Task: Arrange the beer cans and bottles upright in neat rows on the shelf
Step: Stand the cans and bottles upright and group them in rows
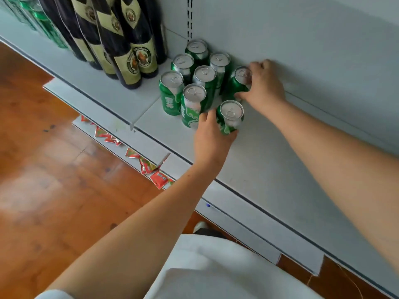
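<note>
Several green beer cans (195,87) with silver tops stand upright in rows on the white shelf (269,165). My left hand (212,138) grips a front green can (230,116) at the right end of the front row. My right hand (264,86) holds another green can (239,82) farther back, close to the shelf's back wall. Dark beer bottles (129,59) with cream labels stand upright in rows to the left of the cans. Green bottles (41,20) show at the far left, partly cut off.
The shelf's front edge (151,137) runs diagonally from upper left to lower right. A lower shelf below holds red snack packets (158,179). The wooden floor (54,190) lies to the left. The white back panel (302,39) rises behind the cans. Bare shelf stretches right of the cans.
</note>
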